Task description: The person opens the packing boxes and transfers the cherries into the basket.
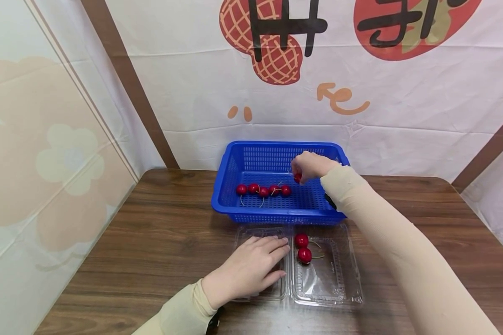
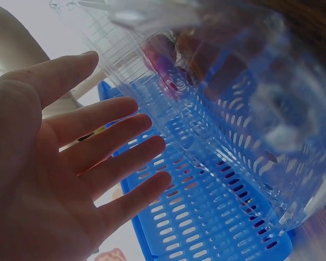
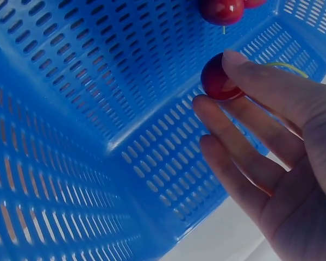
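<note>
A red cherry with a thin green stem is pinched between the thumb and fingers of my right hand, over the right half of the blue basket. Several more cherries lie in a row on the basket floor. My left hand, fingers straight, rests on the left half of the clear plastic clamshell box. In the left wrist view, the left hand's fingers are spread beside the clear plastic. Two cherries sit in the box's right half, one behind the other, stems pointing right.
The brown wooden table carries the box in front of the basket. Behind the basket hangs a white printed cloth, and another pale cloth closes off the left side.
</note>
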A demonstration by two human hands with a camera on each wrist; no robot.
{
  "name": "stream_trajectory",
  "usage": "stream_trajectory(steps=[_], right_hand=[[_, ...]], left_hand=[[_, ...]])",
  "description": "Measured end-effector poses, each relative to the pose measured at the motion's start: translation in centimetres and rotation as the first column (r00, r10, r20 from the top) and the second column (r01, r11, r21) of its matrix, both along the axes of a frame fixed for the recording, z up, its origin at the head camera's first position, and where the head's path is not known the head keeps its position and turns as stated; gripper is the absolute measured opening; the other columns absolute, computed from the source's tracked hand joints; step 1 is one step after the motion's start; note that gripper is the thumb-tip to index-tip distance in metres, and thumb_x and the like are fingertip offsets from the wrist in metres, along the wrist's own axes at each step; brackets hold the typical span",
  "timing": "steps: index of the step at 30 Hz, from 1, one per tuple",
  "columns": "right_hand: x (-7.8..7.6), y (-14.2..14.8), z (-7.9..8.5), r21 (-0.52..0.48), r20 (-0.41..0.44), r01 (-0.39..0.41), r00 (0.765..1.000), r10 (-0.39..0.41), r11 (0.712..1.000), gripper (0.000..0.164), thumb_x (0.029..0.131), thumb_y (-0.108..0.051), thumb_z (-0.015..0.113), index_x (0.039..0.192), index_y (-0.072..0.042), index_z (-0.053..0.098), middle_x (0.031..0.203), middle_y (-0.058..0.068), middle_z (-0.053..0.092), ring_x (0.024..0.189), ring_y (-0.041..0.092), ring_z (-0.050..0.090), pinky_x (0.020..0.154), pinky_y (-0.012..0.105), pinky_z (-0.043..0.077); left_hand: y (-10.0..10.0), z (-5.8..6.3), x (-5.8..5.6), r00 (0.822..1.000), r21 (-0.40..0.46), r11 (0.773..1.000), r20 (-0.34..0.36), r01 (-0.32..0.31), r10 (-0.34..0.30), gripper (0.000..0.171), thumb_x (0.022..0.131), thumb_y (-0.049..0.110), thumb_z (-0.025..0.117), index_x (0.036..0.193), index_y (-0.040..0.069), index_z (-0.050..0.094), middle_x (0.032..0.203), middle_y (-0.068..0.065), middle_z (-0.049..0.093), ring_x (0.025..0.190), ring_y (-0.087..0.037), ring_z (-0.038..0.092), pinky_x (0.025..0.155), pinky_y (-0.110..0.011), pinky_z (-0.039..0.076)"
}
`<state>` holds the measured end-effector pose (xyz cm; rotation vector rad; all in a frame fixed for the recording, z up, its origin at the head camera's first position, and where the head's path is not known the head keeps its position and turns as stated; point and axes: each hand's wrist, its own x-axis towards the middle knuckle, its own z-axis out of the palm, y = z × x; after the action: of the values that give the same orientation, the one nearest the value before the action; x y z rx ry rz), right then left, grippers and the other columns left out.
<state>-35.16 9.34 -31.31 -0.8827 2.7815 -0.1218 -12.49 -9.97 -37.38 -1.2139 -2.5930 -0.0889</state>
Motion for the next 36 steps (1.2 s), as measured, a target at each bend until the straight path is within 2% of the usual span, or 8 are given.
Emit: stream_trajectory(steps=[7,13,26,36], right_hand=[[0.1,0.0,-0.7,0.010,0.035,0.015,0.999,-0.016,1.000,0.031,0.072,-0.009,0.075,0.102,-0.006,0.068,0.101,0.011,0.067,0.090,0.023,0.061,0.080,0.041,0.054],[0.0,0.0,-1.3,0.023,0.032,0.013,0.999,-0.014,1.000,0.027,0.072,-0.008,0.075,0.098,-0.007,0.068,0.098,0.010,0.067,0.084,0.022,0.060,0.078,0.039,0.055],[0.2,-0.3,-1.6,0.078,0.039,0.012,0.999,-0.015,0.997,0.030,0.068,-0.015,0.079,0.095,-0.007,0.069,0.098,0.010,0.066,0.082,0.021,0.058,0.075,0.038,0.053],[0.5,-0.6,-1.4,0.085,0.045,0.002,0.999,-0.006,0.996,0.027,0.069,-0.016,0.079,0.092,-0.006,0.070,0.097,0.010,0.066,0.076,0.019,0.058,0.070,0.036,0.053]], left_hand=[[0.0,-0.1,-0.1,1.000,0.005,1.000,-0.016,0.008,-0.008,0.048,0.086,0.041,0.057,0.123,0.010,0.060,0.128,-0.005,0.058,0.117,-0.023,0.051,0.089,-0.042,0.048],[0.0,-0.1,-0.2,1.000,0.001,1.000,-0.016,0.007,-0.007,0.048,0.086,0.041,0.056,0.123,0.010,0.059,0.128,-0.005,0.058,0.117,-0.023,0.051,0.089,-0.043,0.048],[0.0,-0.1,-0.1,1.000,0.005,1.000,-0.004,0.005,-0.005,0.048,0.086,0.041,0.056,0.123,0.010,0.059,0.128,-0.005,0.058,0.117,-0.023,0.051,0.090,-0.043,0.048],[0.0,-0.1,-0.2,1.000,0.005,1.000,-0.008,0.004,-0.004,0.049,0.086,0.041,0.056,0.123,0.010,0.059,0.128,-0.005,0.058,0.117,-0.023,0.051,0.090,-0.043,0.048]])
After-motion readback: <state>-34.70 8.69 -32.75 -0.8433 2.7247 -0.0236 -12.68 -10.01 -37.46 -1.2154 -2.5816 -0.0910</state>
